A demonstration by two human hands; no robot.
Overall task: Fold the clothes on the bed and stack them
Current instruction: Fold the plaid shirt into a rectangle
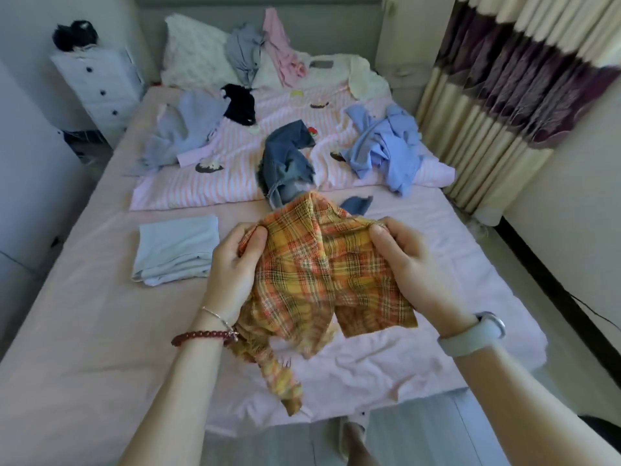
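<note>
Now | plaid shirt (322,270) pinched at top edge by left hand (232,270) and right hand (410,264), raised over bed (84,348) | light, limp, non-slippery | best gripped at shoulder seams | folded pale-blue garment (178,250) left of fingers

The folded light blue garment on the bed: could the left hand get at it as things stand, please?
Probably yes, once freed. The folded light blue garment lies uncovered on the bed, just beside the left hand with nothing between them, but that hand, like the right hand, grips the orange plaid garment.
</note>
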